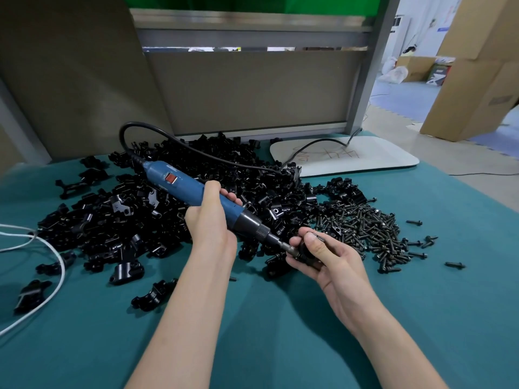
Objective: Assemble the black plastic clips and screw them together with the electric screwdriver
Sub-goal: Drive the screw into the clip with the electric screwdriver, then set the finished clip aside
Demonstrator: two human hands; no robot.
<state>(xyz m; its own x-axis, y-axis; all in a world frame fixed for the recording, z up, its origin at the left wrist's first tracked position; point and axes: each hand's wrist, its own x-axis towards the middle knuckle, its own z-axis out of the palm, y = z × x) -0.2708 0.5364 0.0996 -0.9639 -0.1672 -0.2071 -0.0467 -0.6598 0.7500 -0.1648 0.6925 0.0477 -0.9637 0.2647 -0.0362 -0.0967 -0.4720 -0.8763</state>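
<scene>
A small black plastic clip assembly (304, 253) sits low over the worktop's near middle, held in the right hand (331, 262). That hand's grip is clamped on it, with the thumb pressed over the top and the fingers curled beneath, so most of the part is hidden. The metal bit of a blue-bodied electric screwdriver with a black nose and red switch (179, 181) meets the clip from the left. The tool lies slanted, its tail up and away towards the far left. The left hand (209, 220) has its grip wrapped tight round the lower barrel, just above the black nose. Whether a screw sits under the bit cannot be told. A black power cord (224, 160) loops from the tool's tail across a broad heap of loose black plastic clip parts (118, 220) that spreads behind and to the left of the hands. Just right of the hands lies a pile of dark flanged screws (365, 226), with a few scattered singly beyond it. Everything rests on a worktop covered in teal-green cloth (280, 318). A thin white cable (60, 265) curves along its left edge, and a flat white board with scrawled marks (365, 155) lies at the far right. Behind stands a grey-brown partition panel (252, 88), with brown cardboard boxes (477, 80) on the floor to the right.
</scene>
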